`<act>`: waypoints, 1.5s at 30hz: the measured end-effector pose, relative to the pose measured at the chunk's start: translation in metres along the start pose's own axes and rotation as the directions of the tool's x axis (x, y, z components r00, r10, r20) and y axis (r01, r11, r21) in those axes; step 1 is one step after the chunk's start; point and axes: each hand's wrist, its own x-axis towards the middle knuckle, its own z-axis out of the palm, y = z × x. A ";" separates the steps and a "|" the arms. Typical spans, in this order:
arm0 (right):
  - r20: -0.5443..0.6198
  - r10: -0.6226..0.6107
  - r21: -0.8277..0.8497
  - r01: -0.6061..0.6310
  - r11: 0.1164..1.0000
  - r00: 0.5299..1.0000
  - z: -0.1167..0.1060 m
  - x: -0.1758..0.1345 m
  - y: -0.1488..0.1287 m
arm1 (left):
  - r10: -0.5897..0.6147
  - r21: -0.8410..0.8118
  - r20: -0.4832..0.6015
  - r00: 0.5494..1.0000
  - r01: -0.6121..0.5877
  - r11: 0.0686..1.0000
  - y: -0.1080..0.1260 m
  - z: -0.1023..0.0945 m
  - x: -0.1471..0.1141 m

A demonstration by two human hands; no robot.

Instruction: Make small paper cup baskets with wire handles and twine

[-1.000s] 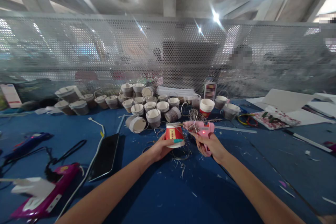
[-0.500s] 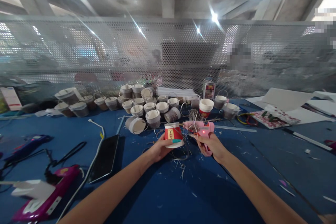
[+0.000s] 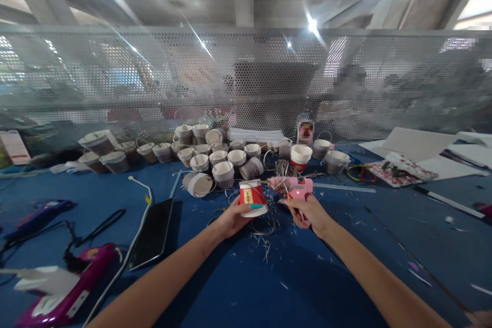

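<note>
My left hand (image 3: 235, 218) is closed around a red and white paper cup (image 3: 252, 196), held upside down with its rim low. Something teal shows at the thumb. In my right hand (image 3: 309, 213) is a pink hot glue gun (image 3: 294, 187) with a small red light and a clear glue stick (image 3: 342, 188) sticking out behind. Its nozzle points left, at the upper edge of the cup; whether it touches I cannot tell. Thin cord (image 3: 273, 215) curls below the cup. Behind the glue gun stands a stack of paper cups (image 3: 301, 156).
Several small grey wrapped buckets with handles (image 3: 223, 174) crowd the back of the blue table (image 3: 246, 287). To the left lie a phone (image 3: 151, 233), a white cable (image 3: 115, 274), a purple power strip (image 3: 82, 279) and a blue glue gun (image 3: 38, 218). Papers (image 3: 421, 144) lie at right.
The cup in my left hand has shifted very slightly left and tilted a little. My right hand and the glue gun stay almost still.
</note>
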 end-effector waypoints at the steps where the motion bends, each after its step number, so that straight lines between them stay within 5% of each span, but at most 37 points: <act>1: 0.000 0.006 0.001 -0.006 1.000 1.000 0.000 0.000 0.000 | -0.001 0.001 0.001 1.000 0.001 1.000 0.000 0.000 0.000; 32: -0.075 0.078 -0.026 -0.080 0.996 0.994 -0.002 0.002 -0.001 | -0.019 -0.015 0.045 0.999 0.019 1.000 0.002 -0.002 -0.002; 39: -0.048 0.063 -0.008 -0.063 0.998 0.997 0.001 0.000 -0.003 | -0.047 -0.006 -0.019 0.999 0.047 0.999 0.006 0.005 -0.005; 45: -0.202 0.074 -0.215 -0.118 0.970 0.977 -0.007 0.009 -0.001 | -0.061 -0.029 0.036 0.997 0.062 0.998 0.005 -0.002 -0.004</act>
